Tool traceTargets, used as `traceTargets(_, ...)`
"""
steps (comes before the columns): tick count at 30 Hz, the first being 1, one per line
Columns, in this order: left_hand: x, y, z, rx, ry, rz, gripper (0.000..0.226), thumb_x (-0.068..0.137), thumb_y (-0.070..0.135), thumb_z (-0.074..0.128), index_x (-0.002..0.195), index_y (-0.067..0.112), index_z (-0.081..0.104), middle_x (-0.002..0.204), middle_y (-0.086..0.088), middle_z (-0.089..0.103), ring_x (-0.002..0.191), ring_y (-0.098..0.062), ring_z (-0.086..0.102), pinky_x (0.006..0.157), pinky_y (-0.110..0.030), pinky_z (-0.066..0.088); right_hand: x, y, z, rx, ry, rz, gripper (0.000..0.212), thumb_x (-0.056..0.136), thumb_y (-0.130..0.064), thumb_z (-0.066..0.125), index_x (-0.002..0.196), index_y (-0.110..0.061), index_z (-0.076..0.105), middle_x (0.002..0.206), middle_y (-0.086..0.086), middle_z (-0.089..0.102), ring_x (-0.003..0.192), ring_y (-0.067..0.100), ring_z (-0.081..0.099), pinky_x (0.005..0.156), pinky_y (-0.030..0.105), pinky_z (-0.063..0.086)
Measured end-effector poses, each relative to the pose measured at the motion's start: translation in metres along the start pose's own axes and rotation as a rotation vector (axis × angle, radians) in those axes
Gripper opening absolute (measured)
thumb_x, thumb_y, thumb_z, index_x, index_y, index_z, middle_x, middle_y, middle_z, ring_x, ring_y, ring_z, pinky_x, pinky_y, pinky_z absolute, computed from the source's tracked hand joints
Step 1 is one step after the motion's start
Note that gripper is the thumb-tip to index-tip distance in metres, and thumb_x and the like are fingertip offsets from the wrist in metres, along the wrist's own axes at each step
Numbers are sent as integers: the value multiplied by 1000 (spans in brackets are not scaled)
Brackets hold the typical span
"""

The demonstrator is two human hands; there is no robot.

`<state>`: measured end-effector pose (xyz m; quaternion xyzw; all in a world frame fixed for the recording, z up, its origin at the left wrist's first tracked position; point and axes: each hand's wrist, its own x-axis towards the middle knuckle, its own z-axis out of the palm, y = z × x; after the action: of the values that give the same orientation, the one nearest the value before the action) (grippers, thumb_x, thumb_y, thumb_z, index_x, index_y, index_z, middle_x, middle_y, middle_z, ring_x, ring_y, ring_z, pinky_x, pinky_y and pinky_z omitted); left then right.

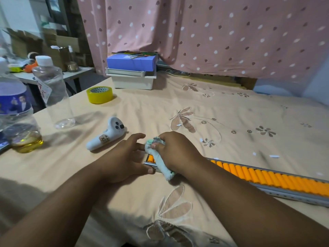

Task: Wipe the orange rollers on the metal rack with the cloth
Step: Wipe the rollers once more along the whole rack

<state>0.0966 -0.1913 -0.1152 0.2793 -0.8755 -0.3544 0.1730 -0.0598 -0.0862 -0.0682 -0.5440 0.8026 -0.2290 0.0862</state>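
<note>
**Cloth pressed on the rack's left end**

The right hand (175, 150) gripped a rolled pale green-and-white cloth (160, 160), pressing it across the row of small orange plastic rollers (267, 176) at the left end of the long grey metal rack (292, 193). The left hand (124, 157) was spread, fingers loosely open, thumb touching the rack's end. The rack lay on the peach embroidered tablecloth (222, 113), beside a white handheld controller (106, 135).

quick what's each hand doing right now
Left hand: open, fingers spread, pressing on the end of the metal rack.
Right hand: closed on the cloth, pressing it on the orange rollers.
</note>
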Motion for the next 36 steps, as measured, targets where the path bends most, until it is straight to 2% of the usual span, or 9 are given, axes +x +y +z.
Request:
traceTargets(4,0,0,1,-3,11,13,106,59,47,93,144,30,32,116,29,59,115,2,59,98,-29,50,-1,5,4,84,54,-6,26,95,-39,57,98,-16,68,96,3,71,89,23,64,67,31,40)
traceTargets(8,-1,-1,0,-19,29,33,103,56,52,92,139,33,35,115,26,64,112,2,62,96,-34,52,0,1,10,313,109,-51,21,93,-36,61,89,-17,69,83,0,70,79,18,64,71,35,50)
traceTargets(13,-1,0,2,-96,28,61,87,61,43,93,130,32,42,111,10,73,105,-10,70,89,-45,57,3,-24,8,515,257,-137,20,94,-28,64,111,-18,69,110,-1,66,100,12,59,86,23,43)
traceTargets(19,-2,1,2,-63,38,22,123,50,60,90,149,30,25,111,27,66,104,8,64,93,-26,53,2,-18,7,129,209,-43,28,92,-45,58,112,-26,60,114,-3,61,98,22,62,80,35,48)
traceTargets(23,-2,-2,3,-16,39,10,112,58,47,92,147,29,26,119,22,63,105,17,58,82,-1,43,0,-18,16,-84,108,-44,27,93,-40,55,112,-21,58,109,3,63,96,29,62,66,34,41)
traceTargets(26,-2,-4,2,5,30,5,110,56,55,89,144,29,29,117,26,62,108,11,60,90,-14,48,1,-24,14,-208,90,-58,18,90,-30,60,101,-16,55,99,6,65,79,29,56,50,29,28)
traceTargets(29,-2,-4,2,-6,16,4,109,51,66,85,139,29,34,120,24,65,114,6,61,96,-33,53,-6,-20,11,-244,86,-51,22,88,-24,64,103,-14,52,100,6,64,83,30,60,51,29,27)
traceTargets(31,-2,-2,2,0,17,-8,103,53,60,88,135,31,35,119,26,66,112,8,61,96,-31,52,-10,-12,7,-269,106,-61,17,88,-20,61,97,-16,48,98,6,64,86,30,62,58,31,30)
traceTargets(36,-1,-2,3,42,37,-16,100,57,50,91,137,32,35,113,35,61,110,21,53,88,-11,45,-20,28,-6,-378,161,-53,16,88,-20,56,85,-20,40,66,-5,33,69,27,45,45,29,14)
